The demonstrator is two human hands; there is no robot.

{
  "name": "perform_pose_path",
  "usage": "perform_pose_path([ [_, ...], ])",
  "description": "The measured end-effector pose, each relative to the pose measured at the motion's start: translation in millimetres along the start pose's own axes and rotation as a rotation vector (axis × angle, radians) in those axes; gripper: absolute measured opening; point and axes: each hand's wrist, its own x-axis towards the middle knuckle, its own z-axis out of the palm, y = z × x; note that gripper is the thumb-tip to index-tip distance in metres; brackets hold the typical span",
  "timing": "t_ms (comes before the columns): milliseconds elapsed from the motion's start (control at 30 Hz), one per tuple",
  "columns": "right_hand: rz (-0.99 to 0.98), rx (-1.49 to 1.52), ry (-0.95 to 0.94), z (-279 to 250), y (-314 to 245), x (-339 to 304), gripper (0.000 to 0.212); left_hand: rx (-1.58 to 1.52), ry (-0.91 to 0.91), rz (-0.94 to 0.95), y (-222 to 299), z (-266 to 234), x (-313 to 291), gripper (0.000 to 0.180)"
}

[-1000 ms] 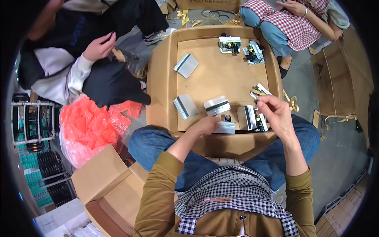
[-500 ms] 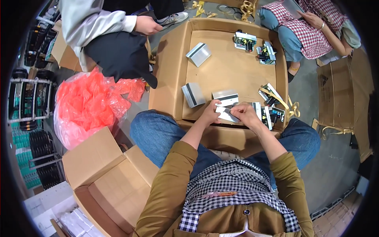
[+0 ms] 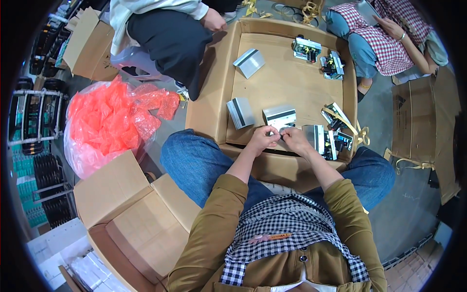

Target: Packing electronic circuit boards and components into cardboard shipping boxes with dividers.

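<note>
My left hand (image 3: 263,140) and my right hand (image 3: 296,141) meet over the near edge of a shallow cardboard box (image 3: 204,114). Fingers on both sides are pinched together, almost touching. A small dark piece shows at the right fingertips, too little of it to name. Just beyond the hands lies a silver metal cover with a dark stripe (image 3: 279,115), and a bright pale surface shows below it. Another striped silver cover (image 3: 240,113) rests to the left. By my right hand stand a striped metal piece (image 3: 318,138) and a circuit board unit (image 3: 344,141).
More circuit board units (image 3: 306,48) and a silver cover (image 3: 249,63) sit farther back in the box. Pink bubble wrap (image 3: 104,129) fills a bag at left, above an open carton (image 3: 146,233). One co-worker sits far left, another (image 3: 372,53) far right. Yellow strapping (image 3: 362,136) hangs over the right edge.
My hands have drawn closer together, and the flat piece between them no longer shows clearly. The co-worker at the left has shifted right, baring a stool. My view has moved slightly.
</note>
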Motion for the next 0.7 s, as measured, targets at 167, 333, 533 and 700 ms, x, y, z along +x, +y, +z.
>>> perform_pose_path([
  [167,0.001,-0.107,0.031,4,-4,-3,0.017,0.048,0.063,0.109,-11,3,6,0.007],
  [333,-0.024,-0.136,0.037,5,-3,-5,0.017,0.101,0.044,0.291,-19,3,10,0.007],
  [533,-0.02,-0.164,0.003,7,8,-5,0.017,0.161,0.04,0.305,-18,7,9,0.005],
  [700,0.061,-0.144,0.124,18,0,-9,0.014,0.305,0.068,0.342,-22,4,11,0.003],
])
